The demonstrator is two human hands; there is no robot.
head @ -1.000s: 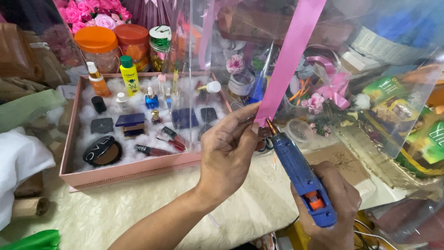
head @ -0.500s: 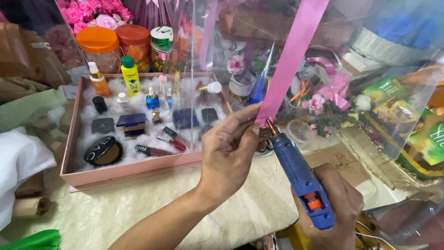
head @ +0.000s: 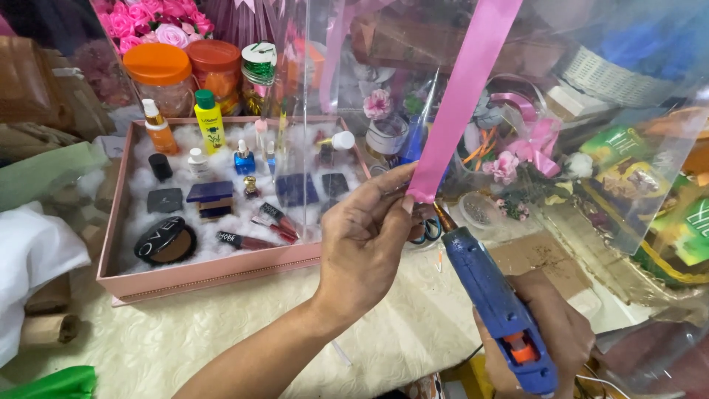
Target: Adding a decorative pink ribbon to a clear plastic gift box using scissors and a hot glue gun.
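At the far left lies a white cloth [head: 29,258] with a green strip [head: 44,174] above it, both on the pale patterned table cover [head: 185,340]. Next comes a shallow pink box [head: 192,275] lined with white fluff, holding make-up: a round black compact [head: 165,241], a dark blue case [head: 210,193], lipsticks [head: 258,229] and several small bottles, among them a yellow one with a green cap [head: 210,122]. Behind the box stand two jars with orange lids [head: 156,65] and a bunch of pink flowers [head: 159,15]. A sheet of clear plastic [head: 325,89] rises over the right part of the box.

The left hand [head: 365,244] comes up from the bottom middle, its thumb and fingertips pinched shut on the lower end of a pink ribbon [head: 461,96], which runs up and to the right out of the top edge. Just below the pinched end sits the metal tip of a blue glue gun [head: 495,303], close to the ribbon; whether it touches cannot be told. The right hand [head: 543,347] is wrapped closed around the gun's handle at the lower right. Scissors [head: 427,227] lie behind the left hand. Further right are pink bows [head: 543,137], a white basket [head: 598,70] and green packets [head: 628,144] under more clear wrap
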